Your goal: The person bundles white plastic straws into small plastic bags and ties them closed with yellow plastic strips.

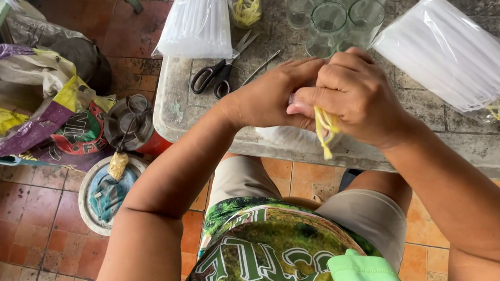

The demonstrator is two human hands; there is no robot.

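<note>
We work at the near edge of the bench (447, 147), and we take the small clear bag (293, 137) in our hands as the landmark for all places.

Our left hand (269, 97) closes around the neck of this bag from its left side; the fingers are curled shut on the gathered plastic, but their tips are hidden behind the other hand. Our right hand (352, 96) sits just to the right of and above the neck, its fingers also closed, and it pinches a yellow tie (325, 131) whose loose ends hang down in front of the bag. The bag itself rests on the bench edge, half hidden under both hands.

To do this step well, we think the left hand should keep the neck twisted tight and not let it slip, while the right hand pulls the tie snug and close to the contents. A loose neck could open the knot.

Behind the bag and to its left lie the black-handled scissors (215, 76) on the bench, near but not touching our hands. Farther behind on the left stands a finished bag of white sticks (197, 17). Directly behind the bag stand some empty glasses (329, 20) close together. To the right and behind lies a big packet of white straws (454, 55), well apart from our hands.
</note>
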